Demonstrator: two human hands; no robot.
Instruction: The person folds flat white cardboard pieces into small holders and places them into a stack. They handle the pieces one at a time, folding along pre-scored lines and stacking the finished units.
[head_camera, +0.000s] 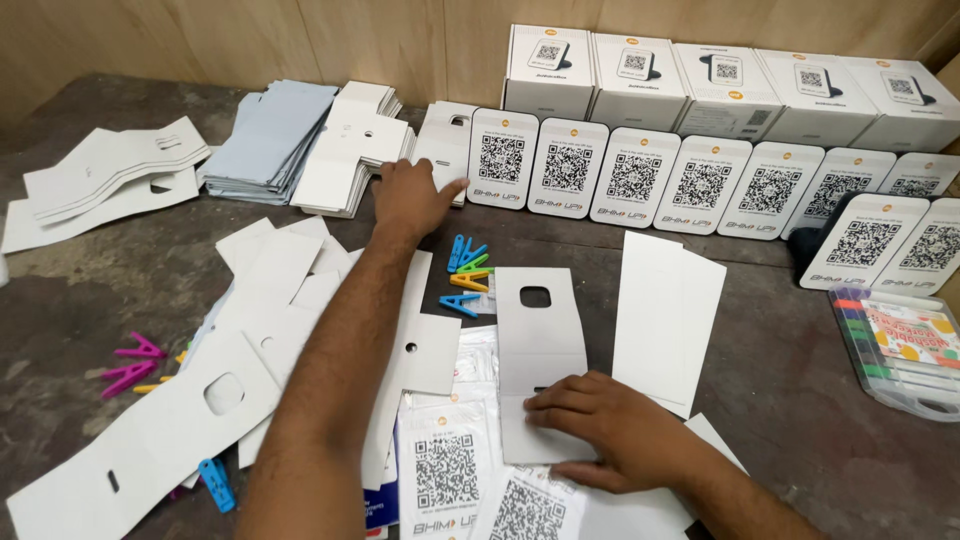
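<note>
Tabletop: cutout card (538, 340) under right hand (610, 430)

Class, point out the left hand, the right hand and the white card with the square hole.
left hand (412, 200), head view, back of hand.
right hand (590, 425), head view, knuckles.
white card (540, 340), head view, bare middle below hole.

five white boxes (725, 80), two hands (600, 425)

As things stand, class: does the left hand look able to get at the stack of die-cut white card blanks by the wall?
Probably yes: the left hand already lies at the card blank stack, with nothing between them.
</note>
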